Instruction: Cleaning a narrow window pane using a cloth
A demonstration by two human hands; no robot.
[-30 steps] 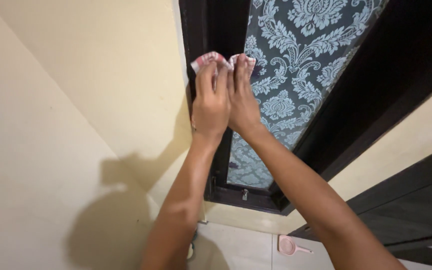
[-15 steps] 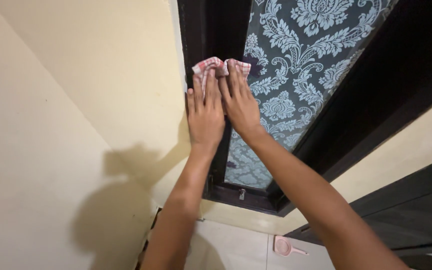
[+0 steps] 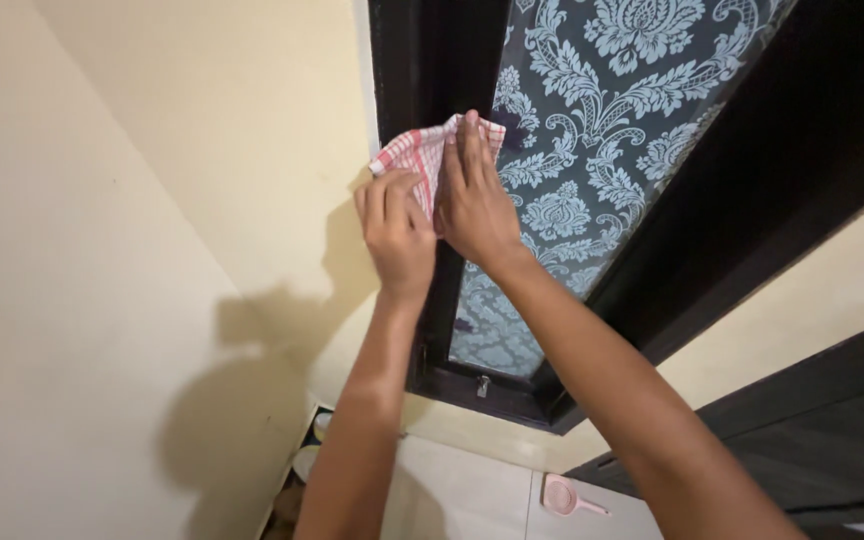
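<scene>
A red-and-white checked cloth (image 3: 414, 152) lies against the dark window frame (image 3: 422, 60), at the left edge of a pane covered in blue damask pattern (image 3: 602, 130). My right hand (image 3: 474, 200) presses flat on the cloth's right part, fingers pointing up. My left hand (image 3: 395, 230) sits just below and left of it, fingers curled on the cloth's lower edge over the frame's left post. Both forearms reach up from the bottom of the view.
Cream walls (image 3: 152, 250) meet in a corner at the left. A small latch (image 3: 483, 385) sits on the frame's bottom rail. A pink scoop (image 3: 564, 495) lies on the pale tiles below. A dark door (image 3: 832, 420) stands at the right.
My left hand slid down the frame and curled its fingers, and more of the cloth now shows spread out above it. My right hand stayed pressed on the cloth.
</scene>
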